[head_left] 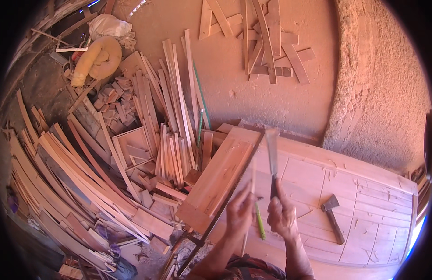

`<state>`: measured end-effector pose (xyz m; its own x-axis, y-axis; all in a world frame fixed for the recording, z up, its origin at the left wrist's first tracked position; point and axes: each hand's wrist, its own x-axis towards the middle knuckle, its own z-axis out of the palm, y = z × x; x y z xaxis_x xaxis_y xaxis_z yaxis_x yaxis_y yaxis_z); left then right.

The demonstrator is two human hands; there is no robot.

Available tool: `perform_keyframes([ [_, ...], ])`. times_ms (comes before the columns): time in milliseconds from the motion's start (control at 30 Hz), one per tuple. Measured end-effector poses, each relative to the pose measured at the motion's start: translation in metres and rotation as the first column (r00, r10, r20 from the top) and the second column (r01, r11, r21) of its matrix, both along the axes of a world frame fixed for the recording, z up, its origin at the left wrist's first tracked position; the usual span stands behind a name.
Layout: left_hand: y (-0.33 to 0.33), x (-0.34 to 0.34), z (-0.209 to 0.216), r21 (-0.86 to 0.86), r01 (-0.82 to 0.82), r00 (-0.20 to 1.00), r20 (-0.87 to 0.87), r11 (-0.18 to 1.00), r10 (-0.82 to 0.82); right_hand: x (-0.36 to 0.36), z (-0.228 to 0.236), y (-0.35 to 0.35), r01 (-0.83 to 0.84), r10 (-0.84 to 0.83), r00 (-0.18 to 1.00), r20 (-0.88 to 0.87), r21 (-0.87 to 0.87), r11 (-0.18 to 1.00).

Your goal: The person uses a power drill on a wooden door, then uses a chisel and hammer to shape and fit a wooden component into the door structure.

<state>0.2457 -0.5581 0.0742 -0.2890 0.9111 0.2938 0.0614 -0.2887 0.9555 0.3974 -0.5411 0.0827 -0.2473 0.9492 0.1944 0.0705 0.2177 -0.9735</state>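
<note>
Our right hand [281, 218], low and right of centre in the frame, is closed around the dark handle of a long-bladed knife [272, 151], its blade pointing up. Our left hand [239, 210], just left of it, appears to grasp a thin wooden strip [254, 173] held roughly upright; blur hides exactly how the fingers wrap it. The strip stands near the middle of the frame, beside the blade and apart from it as far as we can see.

We judge the left fingers most at risk: a stroke that skids off such narrow wood could run down into them. A loose hold might let the strip twist, and a split along the grain could send the edge astray. Beneath our hands, the pale wooden panel [304, 172] at lower right could be nicked by a stray swing. The green-handled tool [260, 224] lying between our forearms might get knocked; the hatchet [334, 218], further right, lies well apart.
</note>
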Motion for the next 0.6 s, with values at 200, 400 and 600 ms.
perform_keyframes([
  [200,0.03,-0.018,0.029,0.056,0.004,0.962,0.271,0.998,-0.019,-0.004,-0.001,-0.036,-0.111,0.09,0.98,0.178,0.109,0.988],
  [400,0.004,-0.009,0.014,0.033,-0.054,0.999,-0.003,0.998,0.054,-0.011,0.007,-0.016,-0.088,0.087,0.995,0.041,0.028,0.996],
  [600,0.019,-0.016,0.016,0.075,-0.122,0.993,0.012,0.99,0.121,-0.008,-0.005,-0.022,-0.078,0.053,0.992,0.117,0.215,0.973],
])
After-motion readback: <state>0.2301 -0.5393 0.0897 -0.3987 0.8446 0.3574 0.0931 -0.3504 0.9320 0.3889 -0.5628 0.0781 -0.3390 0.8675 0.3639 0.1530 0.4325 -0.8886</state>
